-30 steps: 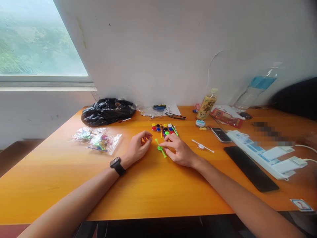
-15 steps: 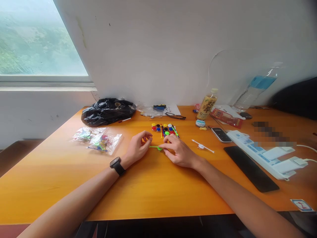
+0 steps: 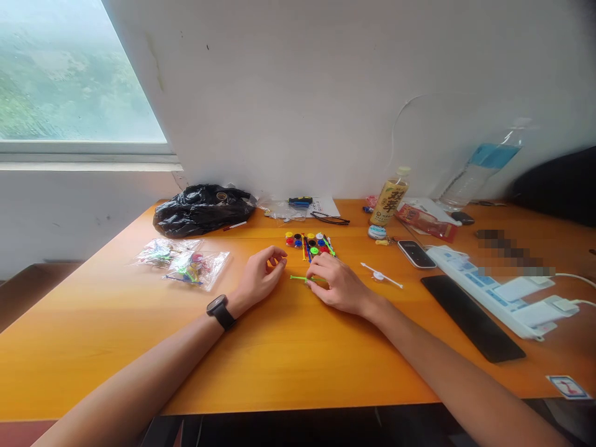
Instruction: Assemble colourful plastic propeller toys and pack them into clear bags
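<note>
My right hand (image 3: 336, 284) pinches a thin green plastic arrow (image 3: 298, 278) low over the wooden table. One end of the arrow sticks out to the left; much of the rest is behind my fingers. To its left, my left hand (image 3: 264, 273) rests on the table with loosely curved fingers, thumb apart, nothing visible in it. Just beyond both hands is a cluster of coloured round plastic pieces (image 3: 298, 239) and thin plastic arrows (image 3: 331, 246). A white arrow with a round centre (image 3: 379, 275) lies to the right of my right hand.
Clear plastic bags of coloured parts (image 3: 198, 270) lie left. A black plastic bag (image 3: 200, 210) and glasses (image 3: 329, 218) are at the back. On the right are a drink bottle (image 3: 389, 197), a white device (image 3: 416, 254), a power strip (image 3: 484, 285) and a black phone-like slab (image 3: 472, 318).
My right hand has drawn the green arrow slightly to the right, away from my left hand. Its green round centre is now mostly hidden by my fingers. My left hand stays put.
</note>
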Demonstrator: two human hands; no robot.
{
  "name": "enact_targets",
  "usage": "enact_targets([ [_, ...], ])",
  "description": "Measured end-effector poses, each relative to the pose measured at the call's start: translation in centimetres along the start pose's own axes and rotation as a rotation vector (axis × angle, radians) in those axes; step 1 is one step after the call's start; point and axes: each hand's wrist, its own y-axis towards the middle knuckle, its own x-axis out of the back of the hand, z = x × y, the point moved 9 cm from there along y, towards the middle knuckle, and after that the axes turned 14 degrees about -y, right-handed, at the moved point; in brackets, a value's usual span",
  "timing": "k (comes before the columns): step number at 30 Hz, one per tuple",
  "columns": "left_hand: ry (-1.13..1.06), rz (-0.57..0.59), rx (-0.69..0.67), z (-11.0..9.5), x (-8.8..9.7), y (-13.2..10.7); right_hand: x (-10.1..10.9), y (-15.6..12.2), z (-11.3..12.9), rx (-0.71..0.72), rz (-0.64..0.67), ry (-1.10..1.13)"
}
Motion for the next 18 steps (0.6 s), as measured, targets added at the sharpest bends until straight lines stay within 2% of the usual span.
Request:
enact_targets([
  [3,0.008,-0.007,0.001,-0.1,0.1,0.0,-0.1,-0.2,-1.2,-0.083,0.079,-0.084],
  [7,0.010,-0.007,0.009,-0.1,0.1,0.0,0.1,-0.9,-3.5,-0.238,0.259,-0.220],
  [14,0.008,-0.008,0.005,-0.2,0.1,0.0,2.0,-1.6,-6.7,-0.418,0.477,-0.540],
  [18,0.006,-0.017,0.008,-0.3,0.2,0.0,2.7,-2.6,-8.2,-0.501,0.585,-0.595],
])
